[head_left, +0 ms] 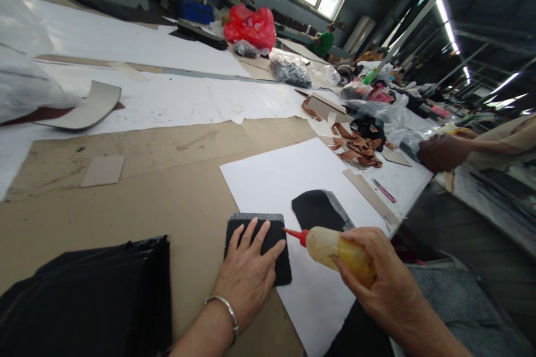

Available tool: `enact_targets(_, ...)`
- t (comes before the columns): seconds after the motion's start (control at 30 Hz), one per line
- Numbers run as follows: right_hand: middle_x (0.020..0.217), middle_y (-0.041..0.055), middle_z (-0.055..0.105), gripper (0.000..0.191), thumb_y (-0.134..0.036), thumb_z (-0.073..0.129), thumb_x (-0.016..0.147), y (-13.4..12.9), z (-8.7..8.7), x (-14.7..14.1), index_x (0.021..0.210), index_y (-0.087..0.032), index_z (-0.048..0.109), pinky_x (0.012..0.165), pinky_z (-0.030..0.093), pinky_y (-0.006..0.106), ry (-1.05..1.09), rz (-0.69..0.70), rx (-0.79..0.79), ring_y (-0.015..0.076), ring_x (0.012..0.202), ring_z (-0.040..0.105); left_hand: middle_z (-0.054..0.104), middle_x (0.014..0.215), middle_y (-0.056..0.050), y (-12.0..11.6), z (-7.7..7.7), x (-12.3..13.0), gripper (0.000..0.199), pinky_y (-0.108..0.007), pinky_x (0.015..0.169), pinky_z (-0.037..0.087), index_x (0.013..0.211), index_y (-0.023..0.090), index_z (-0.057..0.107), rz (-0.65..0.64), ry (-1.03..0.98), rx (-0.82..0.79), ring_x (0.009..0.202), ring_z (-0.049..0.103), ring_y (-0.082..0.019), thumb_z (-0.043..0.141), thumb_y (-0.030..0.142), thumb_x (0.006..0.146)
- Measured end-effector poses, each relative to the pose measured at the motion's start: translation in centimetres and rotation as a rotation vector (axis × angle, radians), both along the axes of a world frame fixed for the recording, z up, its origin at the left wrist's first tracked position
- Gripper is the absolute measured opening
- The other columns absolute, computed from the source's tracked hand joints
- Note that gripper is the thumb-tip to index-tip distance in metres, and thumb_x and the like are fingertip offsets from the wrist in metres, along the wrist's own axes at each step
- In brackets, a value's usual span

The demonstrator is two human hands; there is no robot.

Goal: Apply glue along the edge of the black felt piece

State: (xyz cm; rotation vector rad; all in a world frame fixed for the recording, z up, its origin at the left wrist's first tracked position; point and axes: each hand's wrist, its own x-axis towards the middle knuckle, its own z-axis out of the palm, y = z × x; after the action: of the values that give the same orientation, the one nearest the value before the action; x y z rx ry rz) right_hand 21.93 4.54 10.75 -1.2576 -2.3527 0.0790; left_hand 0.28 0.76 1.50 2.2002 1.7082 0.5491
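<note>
My left hand point(247, 268) lies flat, fingers spread, on a black fabric piece point(280, 259) with a grey top edge. This piece sits half on a white paper sheet point(280, 178). My right hand point(377, 279) grips a yellowish glue bottle point(335, 248). Its red nozzle point(293, 233) points left at the piece's right edge. A second black piece point(318, 209) lies on the sheet just behind the bottle.
A stack of black fabric pieces point(92, 295) sits at the near left on the brown cardboard-covered table point(146, 178). Brown leather scraps point(360, 150), a pink pen point(384, 190) and plastic bags point(251, 25) lie farther back. Another person's arm point(469, 150) rests at the right.
</note>
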Motion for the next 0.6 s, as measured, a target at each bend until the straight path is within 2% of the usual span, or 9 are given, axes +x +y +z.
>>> enact_targets(0.23, 0.094, 0.0057, 0.052, 0.025, -0.020, 0.055, 0.083, 0.26, -0.02, -0.23, 0.106, -0.022, 0.047, 0.073, 0.052, 0.032, 0.001, 0.002, 0.014, 0.0196, 0.085, 0.056, 0.046, 0.142, -0.007, 0.03, 0.22, 0.00, 0.041, -0.056, 0.108, 0.030, 0.124, 0.040, 0.054, 0.003, -0.008, -0.030, 0.134, 0.036, -0.032, 0.054, 0.027, 0.085)
enact_targets(0.6, 0.091, 0.0051, 0.051, 0.021, -0.022, 0.054, 0.084, -0.19, -0.12, -0.15, 0.104, -0.021, 0.047, 0.071, 0.053, 0.032, -0.001, 0.002, 0.006, 0.0189, 0.083, 0.056, 0.048, 0.140, -0.007, 0.05, 0.05, 0.02, 0.042, -0.056, 0.107, 0.031, 0.122, 0.039, 0.056, 0.008, -0.016, 0.018, 0.132, 0.038, -0.032, 0.056, 0.024, 0.083)
